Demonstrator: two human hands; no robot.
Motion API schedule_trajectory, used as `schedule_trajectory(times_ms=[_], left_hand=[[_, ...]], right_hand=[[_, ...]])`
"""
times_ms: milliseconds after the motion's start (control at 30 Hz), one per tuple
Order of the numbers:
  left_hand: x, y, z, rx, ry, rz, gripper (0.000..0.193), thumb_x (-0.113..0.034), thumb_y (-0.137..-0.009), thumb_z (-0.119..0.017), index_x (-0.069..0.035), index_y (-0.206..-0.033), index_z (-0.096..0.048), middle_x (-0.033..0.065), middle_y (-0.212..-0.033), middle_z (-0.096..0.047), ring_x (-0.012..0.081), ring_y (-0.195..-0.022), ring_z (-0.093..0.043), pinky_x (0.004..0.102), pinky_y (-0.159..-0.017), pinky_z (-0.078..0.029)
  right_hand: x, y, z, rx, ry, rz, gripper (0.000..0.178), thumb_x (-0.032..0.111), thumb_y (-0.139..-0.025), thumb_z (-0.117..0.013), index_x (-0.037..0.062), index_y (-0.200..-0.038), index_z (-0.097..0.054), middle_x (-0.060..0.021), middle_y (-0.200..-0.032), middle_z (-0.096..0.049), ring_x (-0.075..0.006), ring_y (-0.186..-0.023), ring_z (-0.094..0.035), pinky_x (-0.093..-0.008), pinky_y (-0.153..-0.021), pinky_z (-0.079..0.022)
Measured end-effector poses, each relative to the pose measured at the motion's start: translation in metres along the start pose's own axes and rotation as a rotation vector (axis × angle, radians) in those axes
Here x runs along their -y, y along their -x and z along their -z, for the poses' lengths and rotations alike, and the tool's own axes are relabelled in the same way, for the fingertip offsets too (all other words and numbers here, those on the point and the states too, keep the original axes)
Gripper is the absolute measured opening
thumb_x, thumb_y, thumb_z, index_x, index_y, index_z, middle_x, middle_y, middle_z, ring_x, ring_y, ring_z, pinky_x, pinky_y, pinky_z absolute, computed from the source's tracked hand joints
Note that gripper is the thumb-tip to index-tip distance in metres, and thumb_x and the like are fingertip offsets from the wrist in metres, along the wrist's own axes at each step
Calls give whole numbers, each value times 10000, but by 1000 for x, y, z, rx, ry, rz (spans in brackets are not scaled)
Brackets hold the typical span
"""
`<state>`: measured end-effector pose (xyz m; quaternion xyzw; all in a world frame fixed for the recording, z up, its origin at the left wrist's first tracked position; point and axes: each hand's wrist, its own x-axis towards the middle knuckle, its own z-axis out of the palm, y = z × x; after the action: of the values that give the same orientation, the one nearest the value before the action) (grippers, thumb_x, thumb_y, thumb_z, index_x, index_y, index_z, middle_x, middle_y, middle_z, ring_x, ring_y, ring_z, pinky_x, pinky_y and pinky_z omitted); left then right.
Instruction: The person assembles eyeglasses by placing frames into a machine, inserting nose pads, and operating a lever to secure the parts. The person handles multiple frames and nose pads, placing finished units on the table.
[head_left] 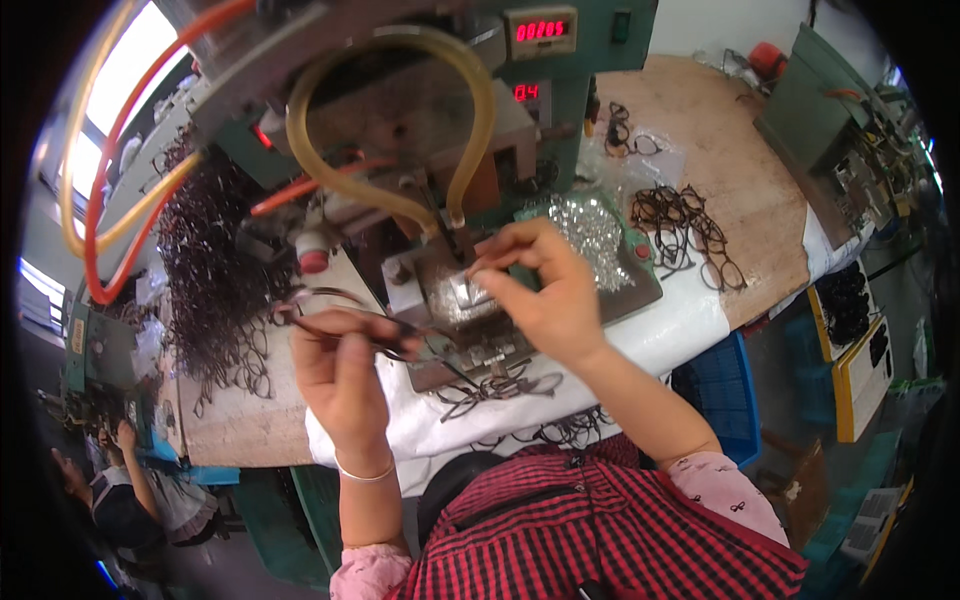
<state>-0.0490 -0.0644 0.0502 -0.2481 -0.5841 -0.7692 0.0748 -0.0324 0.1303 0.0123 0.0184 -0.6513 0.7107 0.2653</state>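
My left hand [345, 380] is closed around a dark eyeglass frame [408, 334], which is slightly blurred and sits left of the machine's work block. Thumb and forefinger of my right hand [555, 295] come together over a small shiny metal block [470, 292] on the machine's base; whatever they pinch is too small to make out. Just beside that hand, a tray [648, 290] holds many small silvery pieces [590, 235]. More dark eyeglass frames [500, 388] lie on the white cloth below the base.
The green machine [605, 35] with red digits and a looped yellowish hose [300, 115] rises ahead. A red button [314, 261] sticks out at left. Heaped frames [210, 270] stand far left, others [685, 220] at right. A blue crate [738, 395] is below; another person [130, 495] works lower left.
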Motion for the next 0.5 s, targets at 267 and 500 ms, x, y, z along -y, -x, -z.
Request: schedule_trajectory(times_ms=[267,500], left_hand=[[-6,-52,4,-142,-48,-369,99,-46,-1005,-526,-7,-1083,-478,160,-1030,-618,228,-897,-662,353,-693,-639],[-14,-54,0,-190,-71,-342,104,-79,-1016,-536,-1,-1073,-498,152,-986,-649,239,-784,-683,356,-653,-613]], right_hand=[[-17,6,-22,-103,-201,-51,371,24,-844,-733,-4,-1152,-529,-38,-911,-693,-95,-872,-637,-246,-822,-487],[-4,8,-24,-66,-307,-152,391,12,-870,-673,-17,-1227,-517,-49,-983,-714,-117,-959,-647,-259,-876,-487]])
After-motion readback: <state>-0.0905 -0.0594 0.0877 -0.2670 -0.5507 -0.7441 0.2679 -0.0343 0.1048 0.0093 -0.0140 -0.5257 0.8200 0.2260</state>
